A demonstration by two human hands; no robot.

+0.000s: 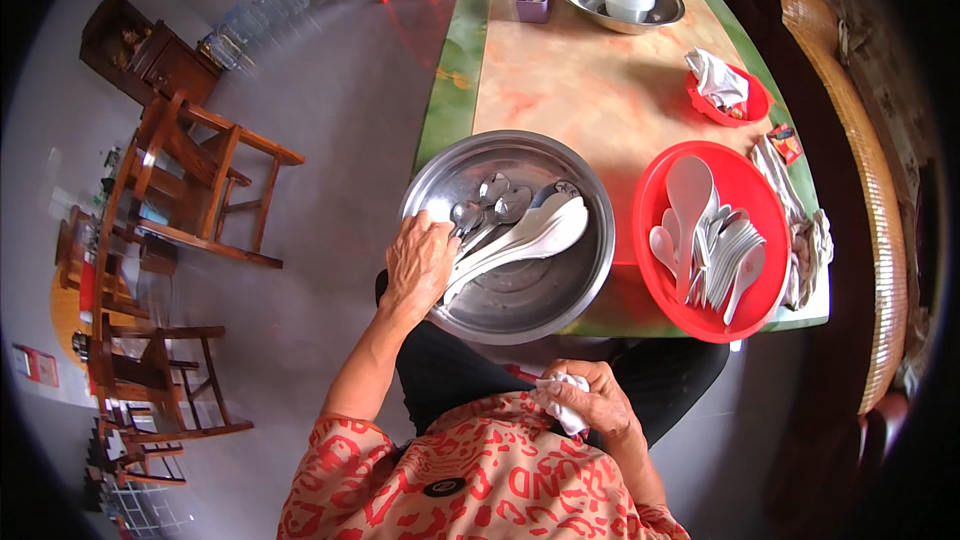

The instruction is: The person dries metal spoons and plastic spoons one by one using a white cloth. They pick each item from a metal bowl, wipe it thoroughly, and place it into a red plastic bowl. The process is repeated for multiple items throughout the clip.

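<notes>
A wide stainless steel basin [580, 285] stands at the table's near left corner. In it lie several metal spoons [513, 204] and white spoons [555, 233], their handles toward its left wall. My left hand [420, 255] reaches over the left rim with curled fingers, close beside a metal spoon head. Its fingertips are partly hidden, so what they hold does not show. In my lap, my right hand [597, 400] is closed round a crumpled white cloth [568, 401]. Right of the basin, a red plastic basin [655, 290] holds a large white rice paddle [690, 195] and several spoons [735, 250].
A small red basket [757, 105] with a white cloth, and a grey rag [805, 260], lie along the table's right side. Farther back are a steel bowl [590, 15] with clear plastic tubs and a purple holder [533, 8]. Wooden chairs [215, 180] stand left.
</notes>
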